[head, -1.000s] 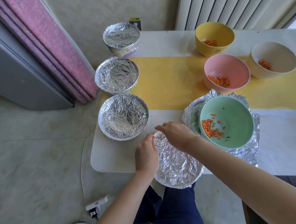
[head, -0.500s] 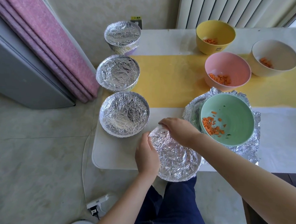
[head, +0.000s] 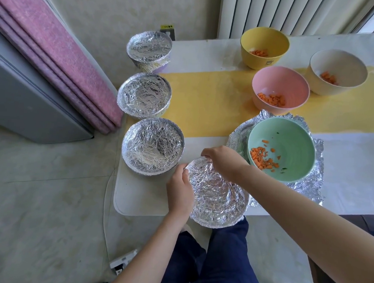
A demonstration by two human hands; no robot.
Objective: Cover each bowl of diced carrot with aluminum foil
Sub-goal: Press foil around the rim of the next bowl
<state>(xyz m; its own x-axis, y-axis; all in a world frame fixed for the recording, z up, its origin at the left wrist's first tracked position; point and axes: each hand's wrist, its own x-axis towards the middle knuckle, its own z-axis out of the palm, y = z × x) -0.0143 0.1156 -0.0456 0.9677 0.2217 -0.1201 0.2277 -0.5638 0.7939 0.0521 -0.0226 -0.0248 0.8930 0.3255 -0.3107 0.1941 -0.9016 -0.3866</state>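
4th bowl [head: 217, 200] — left hand [head: 180, 189], right hand [head: 223, 163] both pinching its foil rim; crimping step. Next, likely: green bowl [head: 290, 147] sits on foil sheet [head: 310, 184] — sheet must go over top.

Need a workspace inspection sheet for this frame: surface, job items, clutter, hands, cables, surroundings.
Surface: white table with a yellow strip.
Job's things: far covered bowl, middle covered bowl and near covered bowl in a row at the left edge; fourth bowl, foil-covered, at the near edge; yellow bowl, pink bowl, cream bowl and green bowl uncovered, holding carrot; green bowl sits on a foil sheet.
Clutter: nothing seen.
Hands: left hand grips the fourth bowl's left rim; right hand pinches its far rim.
Cables: white cable on the floor, power strip nearby.
Surroundings: pink mat, grey unit, radiator.
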